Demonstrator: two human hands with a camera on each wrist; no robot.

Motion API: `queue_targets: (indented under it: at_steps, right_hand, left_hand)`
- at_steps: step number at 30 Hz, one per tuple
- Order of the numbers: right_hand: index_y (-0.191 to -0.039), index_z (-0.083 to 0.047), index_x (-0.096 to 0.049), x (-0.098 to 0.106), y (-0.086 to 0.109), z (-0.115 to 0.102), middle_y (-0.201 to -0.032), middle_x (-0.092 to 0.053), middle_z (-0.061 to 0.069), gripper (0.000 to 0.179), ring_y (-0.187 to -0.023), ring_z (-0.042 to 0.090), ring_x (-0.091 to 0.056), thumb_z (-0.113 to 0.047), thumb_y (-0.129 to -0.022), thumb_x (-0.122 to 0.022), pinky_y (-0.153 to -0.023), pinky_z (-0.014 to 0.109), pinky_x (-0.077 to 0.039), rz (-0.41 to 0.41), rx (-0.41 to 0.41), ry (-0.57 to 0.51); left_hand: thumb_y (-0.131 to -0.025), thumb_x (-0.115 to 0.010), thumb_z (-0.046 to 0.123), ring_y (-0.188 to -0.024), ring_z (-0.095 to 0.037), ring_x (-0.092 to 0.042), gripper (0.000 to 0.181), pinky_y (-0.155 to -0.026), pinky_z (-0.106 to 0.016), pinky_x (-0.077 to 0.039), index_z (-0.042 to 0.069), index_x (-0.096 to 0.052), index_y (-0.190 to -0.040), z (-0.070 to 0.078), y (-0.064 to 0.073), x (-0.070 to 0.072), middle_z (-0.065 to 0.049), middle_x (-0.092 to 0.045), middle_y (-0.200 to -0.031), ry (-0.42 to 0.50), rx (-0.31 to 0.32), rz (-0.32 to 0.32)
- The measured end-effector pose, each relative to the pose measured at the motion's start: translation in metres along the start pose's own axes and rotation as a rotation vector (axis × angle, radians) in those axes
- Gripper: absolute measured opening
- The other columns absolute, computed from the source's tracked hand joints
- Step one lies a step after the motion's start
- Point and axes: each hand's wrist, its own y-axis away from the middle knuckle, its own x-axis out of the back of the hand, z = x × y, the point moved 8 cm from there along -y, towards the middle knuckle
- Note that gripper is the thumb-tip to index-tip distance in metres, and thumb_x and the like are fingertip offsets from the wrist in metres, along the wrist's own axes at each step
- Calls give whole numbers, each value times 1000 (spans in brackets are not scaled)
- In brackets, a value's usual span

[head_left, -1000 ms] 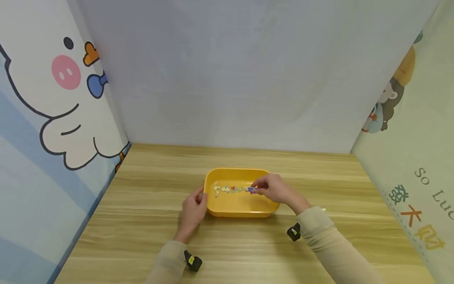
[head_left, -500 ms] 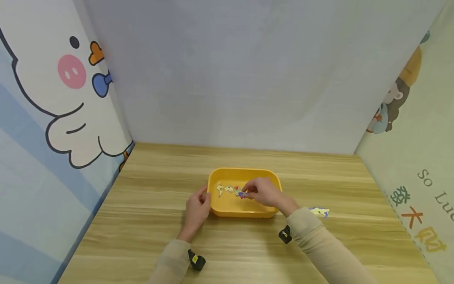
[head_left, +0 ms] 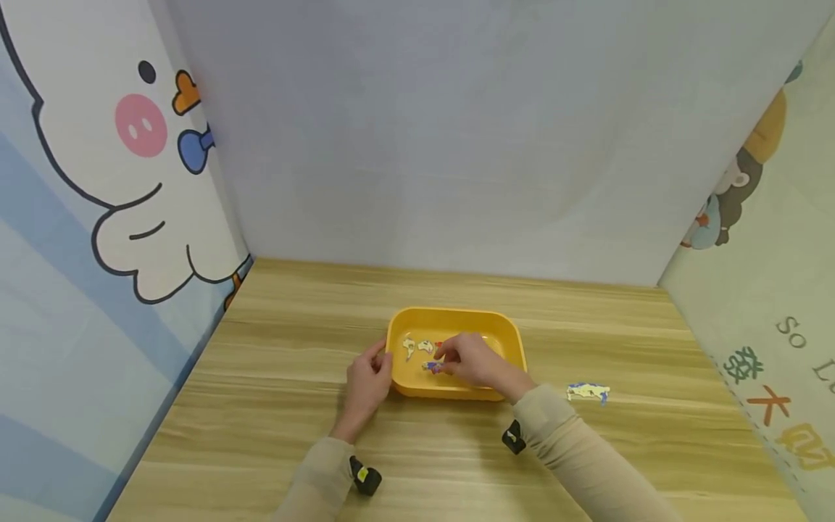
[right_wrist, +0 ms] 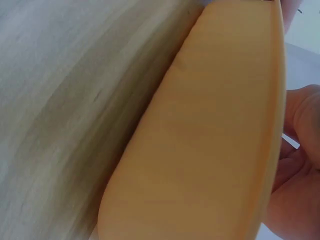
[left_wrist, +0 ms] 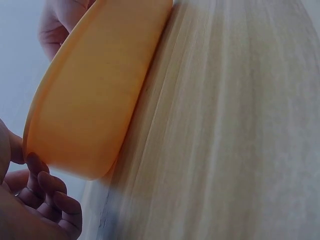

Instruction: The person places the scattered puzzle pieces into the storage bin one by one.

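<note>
A shallow yellow tray [head_left: 450,394] sits on the table. My left hand [head_left: 367,384] grips its left rim, and in the left wrist view the thumb and fingertips [left_wrist: 37,162] meet at the tray's corner. Inside the tray, my right hand [head_left: 475,359] reaches in over the right side and pinches a small flat blue-and-purple cutout [head_left: 430,367] close over the bottom. Behind it lie two cream cutouts [head_left: 409,348] and a partly hidden red one [head_left: 438,344]. The right wrist view shows mostly the tray's outer wall [right_wrist: 200,125], which covers the fingertips.
On the wooden table [head_left: 293,348], right of the tray, lies a pale yellow-and-blue flat cutout [head_left: 589,392]. A grey cloth wall [head_left: 424,145] stands behind the table, with printed curtains on either side.
My right hand has carried the blue-and-purple cutout leftward and nearer the tray's front side. The cutout on the table has come out from behind the right sleeve. My left hand stays at the rim.
</note>
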Motion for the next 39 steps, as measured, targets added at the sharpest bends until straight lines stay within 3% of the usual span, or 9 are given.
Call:
queue_targets:
  at_steps: [11, 20, 31, 39]
  right_hand:
    - [-84, -9, -70, -10, -11, -2, -79, -66, -3, 7, -73, 13, -59, -2, -83, -69, -69, 31, -49, -23, 8, 86]
    - [-84, -8, -71, -17, -20, -5, -76, -64, -3, 6, -70, 13, -57, -3, -82, -71, -68, 30, -49, -36, -11, 62]
    - [-74, -14, -65, -28, -28, 2, -71, -59, -5, 11, -64, 13, -53, -14, -80, -74, -61, 29, -47, -87, -115, 136]
    - [-64, -16, -62, -32, -28, 2, -62, -55, -5, 22, -59, 14, -49, -19, -78, -79, -56, 30, -42, -57, -164, 148]
  left_hand:
    - [-93, -57, 6, -53, -11, -43, 34, -45, -21, -35, -4, -60, -125, 1, -2, 0, 0, -47, -64, -12, -24, 9]
    - [-93, -57, 7, -51, -10, -43, 33, -44, -21, -35, -4, -60, -124, 3, 0, -1, 0, -48, -63, 11, -28, 1]
    - [-93, -57, 7, -53, -11, -43, 34, -45, -21, -35, -3, -59, -126, 2, 0, 3, -1, -48, -64, 20, -19, 5]
    - [-93, -57, 6, -52, -10, -44, 34, -44, -21, -37, -3, -60, -125, -1, -1, 4, -1, -50, -64, 31, -22, 9]
